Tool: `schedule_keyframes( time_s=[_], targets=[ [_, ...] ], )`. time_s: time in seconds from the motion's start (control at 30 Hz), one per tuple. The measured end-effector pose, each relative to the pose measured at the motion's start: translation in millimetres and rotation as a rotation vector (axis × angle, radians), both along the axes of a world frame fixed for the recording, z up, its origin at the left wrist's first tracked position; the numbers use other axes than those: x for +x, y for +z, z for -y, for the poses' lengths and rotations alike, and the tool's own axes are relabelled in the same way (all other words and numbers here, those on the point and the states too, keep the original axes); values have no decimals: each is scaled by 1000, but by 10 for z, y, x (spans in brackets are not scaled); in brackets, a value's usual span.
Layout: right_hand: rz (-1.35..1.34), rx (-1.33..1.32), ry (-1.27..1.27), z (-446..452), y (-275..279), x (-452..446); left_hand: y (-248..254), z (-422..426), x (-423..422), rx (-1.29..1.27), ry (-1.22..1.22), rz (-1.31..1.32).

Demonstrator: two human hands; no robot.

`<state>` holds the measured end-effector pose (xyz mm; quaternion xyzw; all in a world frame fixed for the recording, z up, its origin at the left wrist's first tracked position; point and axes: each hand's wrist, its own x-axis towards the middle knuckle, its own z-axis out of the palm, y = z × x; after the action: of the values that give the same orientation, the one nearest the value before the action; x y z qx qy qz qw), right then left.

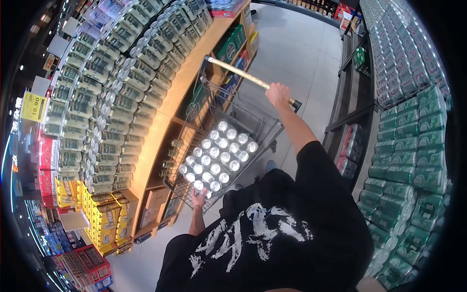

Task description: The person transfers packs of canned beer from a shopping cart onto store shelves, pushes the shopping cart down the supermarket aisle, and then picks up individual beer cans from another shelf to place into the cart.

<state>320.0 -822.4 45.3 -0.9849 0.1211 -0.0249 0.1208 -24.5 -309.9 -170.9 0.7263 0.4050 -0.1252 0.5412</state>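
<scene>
A wire shopping cart point(176, 182) stands between the shelves, with a pack of silver-topped cans point(214, 168) in its basket. My left hand point(198, 197) is at the pack's near corner, its fingers closed against the end cans; part of the grip is hidden. My right hand point(278, 94) is wrapped round the gold-coloured cart handle point(238, 73), close to its black right end.
On the left, a wooden shelf point(155, 131) bears stacked pale cans point(109, 126). Yellow cartons point(104, 219) and a price tag point(34, 106) are further left. Green can packs point(408, 146) line the right side. Tiled floor point(292, 44) runs ahead.
</scene>
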Motion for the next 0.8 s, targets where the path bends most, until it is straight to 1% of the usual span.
schedule_keyframes(
  time_s=[0.07,0.1,0.13,0.17,0.23,0.27,0.33,0.43,0.47,0.5,0.53,0.6,0.67,0.7,0.73,0.77,0.8],
  targets=[
    [20,19,28,40,57,182,428,380,145,-58,196,-157],
    [29,22,41,40,70,245,589,601,188,-105,284,-69],
    [33,26,57,39,64,300,358,580,221,-35,244,64],
    [37,41,68,61,71,387,129,573,197,10,274,78],
    [25,76,89,74,51,485,296,756,303,84,297,44],
    [20,67,112,87,26,506,192,735,309,117,272,85],
    [33,49,152,141,58,654,202,748,356,155,209,13],
    [51,70,148,178,67,768,39,729,414,105,216,212],
    [44,64,157,187,77,824,44,721,441,114,209,161],
    [34,55,164,207,82,865,191,771,464,120,200,108],
    [25,44,170,236,91,922,219,800,507,124,190,56],
    [19,86,182,297,84,971,217,777,514,83,213,37],
    [24,79,186,350,176,1151,81,790,639,42,265,79],
    [15,52,184,375,179,1161,207,834,715,63,236,5],
    [8,27,182,406,165,1177,116,778,732,89,160,-50],
    [4,20,182,443,146,1225,-2,759,745,183,106,-5],
    [3,15,180,480,127,1291,-255,722,754,279,51,42]
  ],
)
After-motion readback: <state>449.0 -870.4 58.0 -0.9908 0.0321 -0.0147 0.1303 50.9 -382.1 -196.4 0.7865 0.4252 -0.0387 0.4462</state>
